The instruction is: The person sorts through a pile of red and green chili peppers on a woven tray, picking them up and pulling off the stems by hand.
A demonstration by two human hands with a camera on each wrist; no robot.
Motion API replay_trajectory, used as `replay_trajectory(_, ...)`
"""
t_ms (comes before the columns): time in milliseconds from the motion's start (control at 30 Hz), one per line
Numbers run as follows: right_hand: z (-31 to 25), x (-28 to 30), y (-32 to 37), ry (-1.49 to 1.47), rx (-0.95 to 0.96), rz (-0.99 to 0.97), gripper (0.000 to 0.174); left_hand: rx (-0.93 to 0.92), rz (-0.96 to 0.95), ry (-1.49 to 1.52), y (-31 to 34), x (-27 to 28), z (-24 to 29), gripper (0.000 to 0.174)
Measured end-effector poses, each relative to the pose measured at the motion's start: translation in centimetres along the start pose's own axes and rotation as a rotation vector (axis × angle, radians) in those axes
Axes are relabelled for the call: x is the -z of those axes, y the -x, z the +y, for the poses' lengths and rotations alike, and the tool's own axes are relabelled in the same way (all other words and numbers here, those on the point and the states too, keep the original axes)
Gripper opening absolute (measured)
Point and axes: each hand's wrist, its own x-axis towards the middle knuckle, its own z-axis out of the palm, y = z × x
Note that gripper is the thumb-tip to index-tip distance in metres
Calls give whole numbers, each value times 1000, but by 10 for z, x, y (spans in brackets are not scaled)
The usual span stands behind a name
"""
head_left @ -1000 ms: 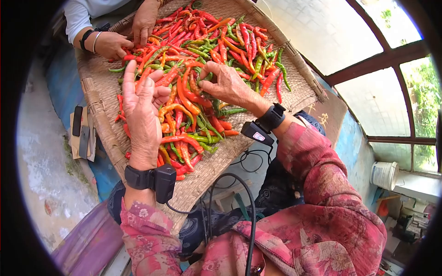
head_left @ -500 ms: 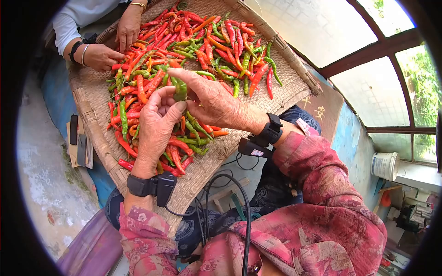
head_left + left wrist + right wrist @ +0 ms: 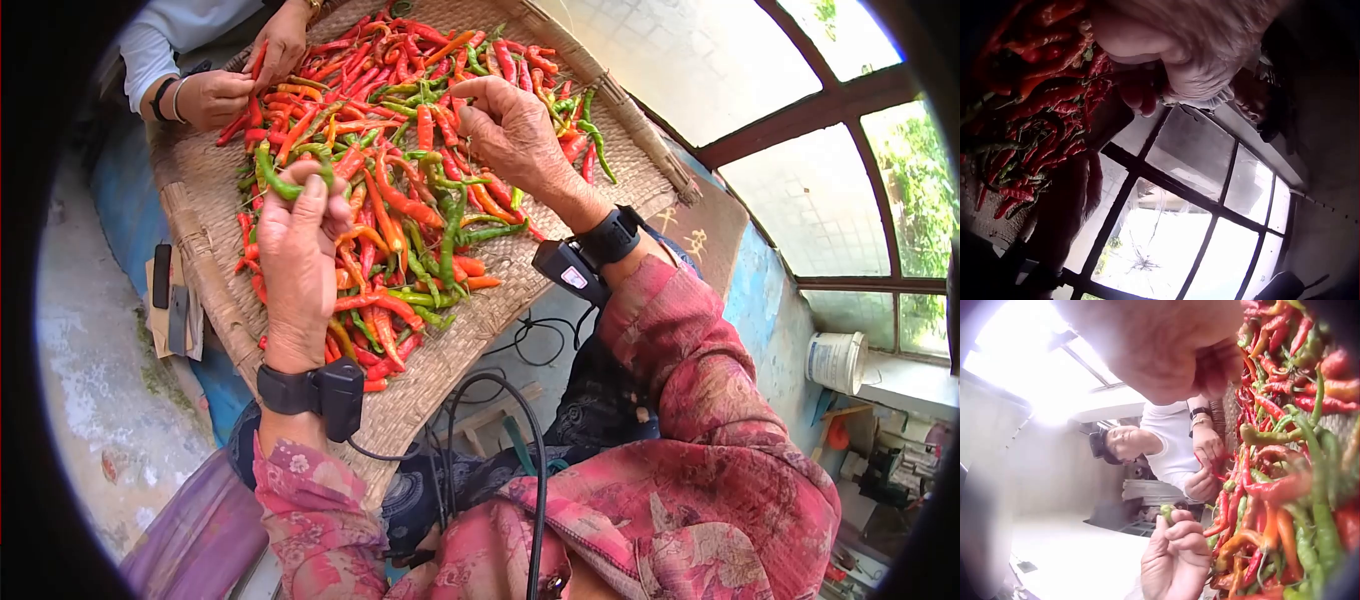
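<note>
In the head view my left hand (image 3: 298, 265) pinches a curved green chili pepper (image 3: 272, 178) between thumb and fingers, over the left part of the pile. The right wrist view shows the tip of that pepper (image 3: 1167, 512) poking out above the left thumb. My right hand (image 3: 520, 135) is over the right part of the pile, fingers loosely bent, with nothing visible between them. Below both hands lie red, orange and green chili peppers (image 3: 400, 200) heaped on a woven tray (image 3: 630, 185).
Across the tray, another person's hands (image 3: 215, 98) hold a red chili pepper (image 3: 260, 62). Phones (image 3: 161, 275) lie on cardboard to the left. Black cables (image 3: 540, 440) hang before my body. A white bucket (image 3: 836, 360) stands at right, below the windows (image 3: 800, 200).
Both my hands came together at a green chili pepper, then separated. The left carried the pepper left; the right moved up and right over the pile. The other person's hands lifted a red pepper.
</note>
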Motion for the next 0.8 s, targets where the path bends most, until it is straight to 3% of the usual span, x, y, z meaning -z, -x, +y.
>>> replay_trajectory(67, -1, 0, 2, 93, 15, -57, 19, -56, 195, 174, -6, 1, 11, 19)
replay_trajectory(167, 9, -9, 9, 394, 43, -314, 29, -23, 167, 345, -14, 33, 10, 26)
replay_trajectory(200, 9, -13, 16, 505, 228, -282, 31, 6, 167, 431, -15, 36, 10, 28)
replay_trajectory(267, 11, -19, 22, 593, 62, -449, 32, 4, 199, 444, -14, 37, 6, 31)
replay_trajectory(367, 21, -33, 24, 561, 55, -411, 30, -11, 187, 465, -14, 39, 2, 32)
replay_trajectory(433, 14, -33, 22, 512, 38, -368, 30, 26, 7, 489, -13, 42, 2, 33)
replay_trajectory(467, 11, -32, 20, 511, 38, -368, 30, 26, 7, 489, -13, 42, 1, 33)
replay_trajectory(600, -1, -27, 14, 419, 19, -263, 28, -6, 103, 354, -6, 7, 7, 35)
replay_trajectory(733, -17, -14, 10, 249, 171, -182, 30, 58, -63, 139, 1, -10, 6, 43)
replay_trajectory(800, -25, -14, 14, 124, 121, -248, 30, 42, -142, -218, 8, -20, -1, 45)
